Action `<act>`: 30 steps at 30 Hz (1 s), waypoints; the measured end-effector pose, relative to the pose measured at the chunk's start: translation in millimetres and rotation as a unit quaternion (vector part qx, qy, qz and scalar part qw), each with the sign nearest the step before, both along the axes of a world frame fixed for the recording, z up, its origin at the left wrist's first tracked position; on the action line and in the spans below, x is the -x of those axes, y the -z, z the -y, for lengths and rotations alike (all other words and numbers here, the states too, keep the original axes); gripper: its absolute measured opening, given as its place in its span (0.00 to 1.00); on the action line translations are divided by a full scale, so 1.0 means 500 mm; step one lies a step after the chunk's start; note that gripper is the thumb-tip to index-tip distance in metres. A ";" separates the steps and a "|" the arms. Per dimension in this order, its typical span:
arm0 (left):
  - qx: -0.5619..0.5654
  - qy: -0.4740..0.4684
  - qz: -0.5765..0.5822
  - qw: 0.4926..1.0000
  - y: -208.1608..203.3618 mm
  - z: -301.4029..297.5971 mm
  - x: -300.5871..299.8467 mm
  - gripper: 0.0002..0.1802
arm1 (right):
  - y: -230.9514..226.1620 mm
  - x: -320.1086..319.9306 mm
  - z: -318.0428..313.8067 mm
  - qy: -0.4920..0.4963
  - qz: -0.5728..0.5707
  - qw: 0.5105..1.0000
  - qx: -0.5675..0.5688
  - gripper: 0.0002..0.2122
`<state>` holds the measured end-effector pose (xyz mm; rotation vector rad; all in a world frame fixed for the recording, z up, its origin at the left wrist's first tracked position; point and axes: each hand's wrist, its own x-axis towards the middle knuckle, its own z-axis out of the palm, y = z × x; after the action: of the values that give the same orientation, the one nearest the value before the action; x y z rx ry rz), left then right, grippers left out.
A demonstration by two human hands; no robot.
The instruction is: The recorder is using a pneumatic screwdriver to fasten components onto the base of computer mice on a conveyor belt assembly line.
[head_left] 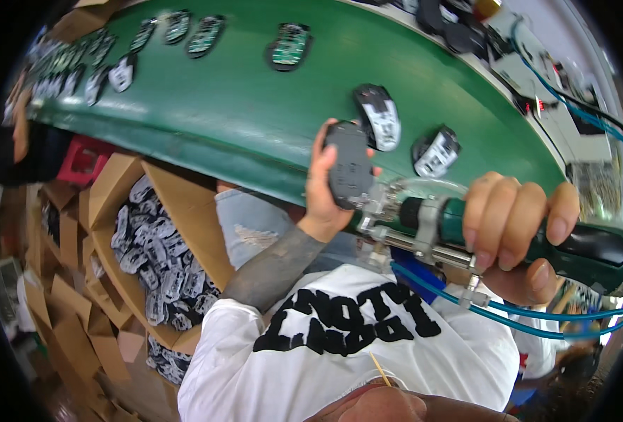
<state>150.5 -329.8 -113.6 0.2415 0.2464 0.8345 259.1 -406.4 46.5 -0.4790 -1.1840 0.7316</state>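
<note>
A dark grey computer mouse (348,158) is in my left hand (320,190), its underside turned up and the fingers wrapped round its sides. My right hand (512,221) is closed round a green and black power screwdriver (596,257). A metal screw-feed head (378,211) is clamped to the tool, and its tip is at the mouse's near end; whether it touches cannot be made out. Just beyond my left hand lies a black and white mouse (380,119) on the green work surface. Another black and white mouse (436,153) sits to its right.
Open mouse halves with green circuit boards (289,48) line the green surface (234,98) toward the far left. Below it, a cardboard box (185,211) holds many mouse shells (160,246). Blue hoses (522,325) trail right. Another person's arm (21,126) shows far left.
</note>
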 end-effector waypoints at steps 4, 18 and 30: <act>-0.214 -0.041 -0.200 0.955 0.019 0.005 -0.039 0.29 | -0.013 -0.059 0.067 0.039 0.050 0.997 0.044 0.15; -0.331 -0.247 -0.891 0.187 0.319 -0.207 0.710 0.37 | -0.022 -0.172 0.132 0.102 -0.010 0.992 0.072 0.14; -0.159 -0.328 -0.798 0.481 0.440 -0.205 0.798 0.24 | -0.015 -0.149 0.102 0.120 0.001 0.992 0.036 0.13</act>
<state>-248.7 -227.1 -333.9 1.3572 2.1084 1.1682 333.3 -457.3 53.9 -0.6698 -1.0818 0.5686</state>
